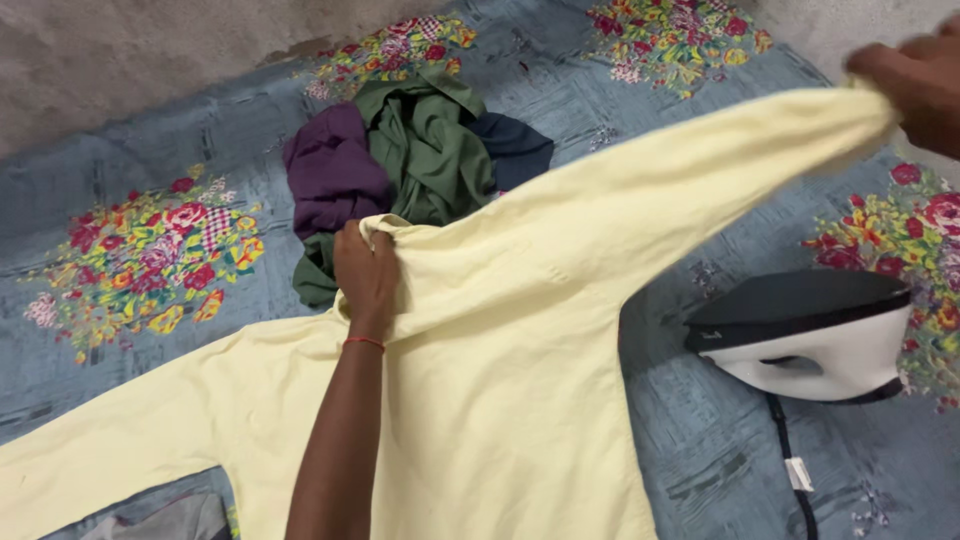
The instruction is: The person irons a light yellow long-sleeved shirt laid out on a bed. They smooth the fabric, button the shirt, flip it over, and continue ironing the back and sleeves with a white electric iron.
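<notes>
A pale yellow long-sleeved shirt (pixel 500 380) lies spread across a blue floral sheet (pixel 120 180). My left hand (pixel 366 275) grips a bunched fold of the shirt near its collar or shoulder. At the top right my right hand (pixel 915 85) holds the cuff end of one sleeve, lifted and stretched out taut. The other sleeve lies flat toward the lower left.
A heap of clothes, purple (pixel 330 175), green (pixel 425 150) and dark blue (pixel 515 148), sits just beyond the shirt. A white and black iron (pixel 805 335) rests on the sheet at the right, its cord (pixel 790 465) trailing down. Bare concrete floor (pixel 130 50) borders the sheet.
</notes>
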